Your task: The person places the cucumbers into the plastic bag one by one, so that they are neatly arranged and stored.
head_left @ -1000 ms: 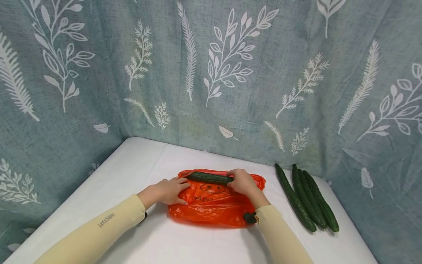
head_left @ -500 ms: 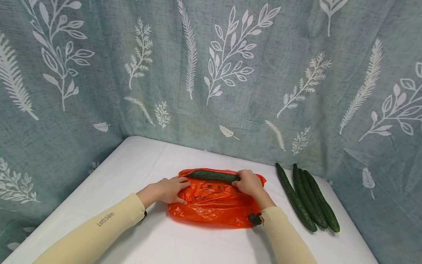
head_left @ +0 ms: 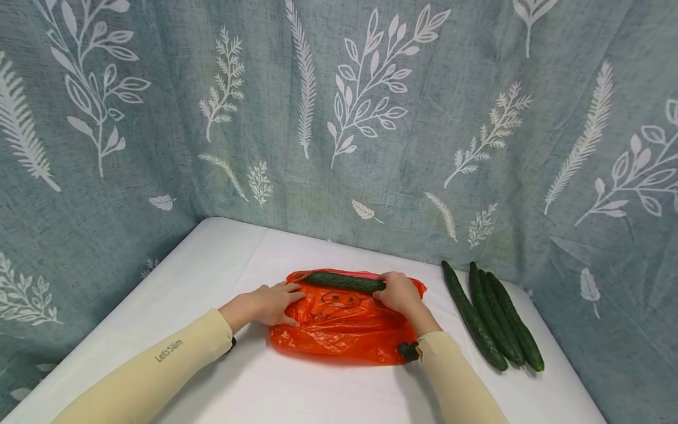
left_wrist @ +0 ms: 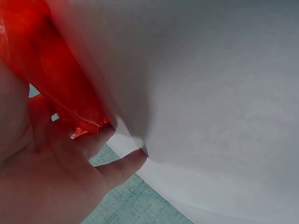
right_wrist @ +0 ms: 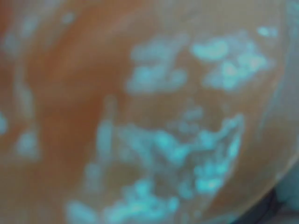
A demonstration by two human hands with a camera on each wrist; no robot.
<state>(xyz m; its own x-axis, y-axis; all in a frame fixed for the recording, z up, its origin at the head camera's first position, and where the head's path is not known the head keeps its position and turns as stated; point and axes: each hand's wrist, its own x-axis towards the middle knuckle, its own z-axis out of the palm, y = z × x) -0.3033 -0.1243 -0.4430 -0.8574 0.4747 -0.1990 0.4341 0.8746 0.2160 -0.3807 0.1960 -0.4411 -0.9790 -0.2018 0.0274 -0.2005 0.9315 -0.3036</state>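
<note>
The left hand (head_left: 272, 304) rests with spread, extended fingers against the left side of a red plastic bag (head_left: 339, 338), clasping nothing. A dark green cucumber (head_left: 344, 281) lies crosswise along the bag's far edge, red plastic before and behind it. The right hand (head_left: 398, 292) grasps its right end. Farther right, loose cucumbers (head_left: 495, 318) lie side by side on the white table (head_left: 238, 377).

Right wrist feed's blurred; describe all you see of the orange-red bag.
The bag is glossy, crinkled, plastic-looking, with a dark face-like print and illegible lettering. It lies on the white table, a cucumber along its far edge with pinkish film behind. The left hand touches its left side, fingers spread; the right hand, gripping the cucumber, overlies its right side.
</note>
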